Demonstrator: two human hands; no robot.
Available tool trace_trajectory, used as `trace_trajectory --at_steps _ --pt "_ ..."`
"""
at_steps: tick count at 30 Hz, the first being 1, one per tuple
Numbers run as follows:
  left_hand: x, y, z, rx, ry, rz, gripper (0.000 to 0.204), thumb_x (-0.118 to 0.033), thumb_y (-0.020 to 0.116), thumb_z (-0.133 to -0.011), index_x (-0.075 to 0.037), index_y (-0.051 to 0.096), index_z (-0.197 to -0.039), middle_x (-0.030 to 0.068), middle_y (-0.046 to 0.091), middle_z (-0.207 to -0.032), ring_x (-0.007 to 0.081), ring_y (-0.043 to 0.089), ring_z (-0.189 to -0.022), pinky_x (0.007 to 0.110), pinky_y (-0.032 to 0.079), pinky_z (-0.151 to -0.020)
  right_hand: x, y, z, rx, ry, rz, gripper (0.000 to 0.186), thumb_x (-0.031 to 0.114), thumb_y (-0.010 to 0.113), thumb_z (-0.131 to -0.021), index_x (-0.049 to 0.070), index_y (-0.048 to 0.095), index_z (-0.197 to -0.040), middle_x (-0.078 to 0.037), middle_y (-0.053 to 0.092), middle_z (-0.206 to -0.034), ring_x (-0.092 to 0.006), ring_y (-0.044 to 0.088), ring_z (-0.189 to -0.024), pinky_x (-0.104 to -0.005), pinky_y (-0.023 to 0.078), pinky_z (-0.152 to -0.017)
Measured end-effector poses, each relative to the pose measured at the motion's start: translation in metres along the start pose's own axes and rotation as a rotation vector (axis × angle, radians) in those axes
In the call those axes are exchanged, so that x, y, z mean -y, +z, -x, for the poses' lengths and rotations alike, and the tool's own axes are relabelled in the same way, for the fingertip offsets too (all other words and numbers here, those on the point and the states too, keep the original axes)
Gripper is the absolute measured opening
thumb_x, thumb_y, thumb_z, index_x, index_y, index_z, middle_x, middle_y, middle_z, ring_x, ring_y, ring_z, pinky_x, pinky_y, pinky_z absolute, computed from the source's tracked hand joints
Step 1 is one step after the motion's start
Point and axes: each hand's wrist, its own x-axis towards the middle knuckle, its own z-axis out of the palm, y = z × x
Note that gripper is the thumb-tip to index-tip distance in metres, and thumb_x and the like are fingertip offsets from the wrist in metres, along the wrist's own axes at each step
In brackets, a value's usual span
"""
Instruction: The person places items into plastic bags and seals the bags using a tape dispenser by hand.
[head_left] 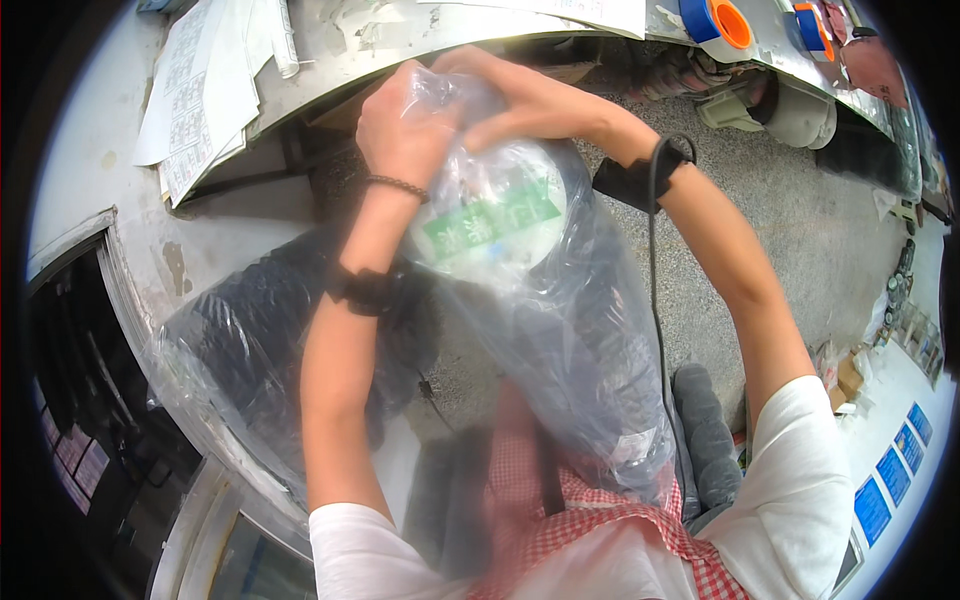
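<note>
A large clear plastic bag (590, 330) stands against my lap, with dark bundled contents showing through it. Near its top is a white round patch (545, 235) with a green printed band; whether it is inside the bag or part of it I cannot tell. My left hand (395, 130) is closed round the gathered neck of the bag. From the other side my right hand (520, 95) grips the same bunched plastic, its fingers bent and thumb pressed in. Dark bands with a cable sit on my forearms.
Another plastic-wrapped dark bundle (255, 335) lies to the left. Ahead curves a worn table edge (370, 45) with paper sheets (205, 95) and an orange-and-blue tape roll (718, 28). Grey cushioned seating (705, 430) is beside me; blue signs (890, 475) hang on the right wall.
</note>
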Motion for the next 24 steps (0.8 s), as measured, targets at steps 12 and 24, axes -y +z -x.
trace_trajectory --at_steps 12,24 --pt "-0.017 -0.046 0.103 -0.392 0.669 0.082 0.016 0.002 0.065 -0.079 -0.001 0.066 -0.095 0.0119 0.063 -0.106 0.0261 0.059 -0.102 0.04 0.044 -0.093 0.089 0.012 0.035 -0.318 0.0 0.719 0.048 0.043 0.067 -0.081 0.002 0.051 -0.1 -0.012 0.057 -0.069 -0.0285 0.059 -0.064 -0.0363 0.045 -0.059" --pt "-0.02 -0.017 0.106 -0.067 0.571 -0.277 0.037 -0.012 0.063 -0.082 -0.007 0.059 -0.118 0.0085 0.059 -0.117 0.0239 0.055 -0.113 0.037 0.039 -0.091 0.08 0.026 0.047 -0.37 -0.196 0.889 0.03 0.007 0.06 -0.085 0.019 0.061 -0.112 -0.006 0.055 -0.072 -0.0282 0.059 -0.063 -0.0374 0.048 -0.055"
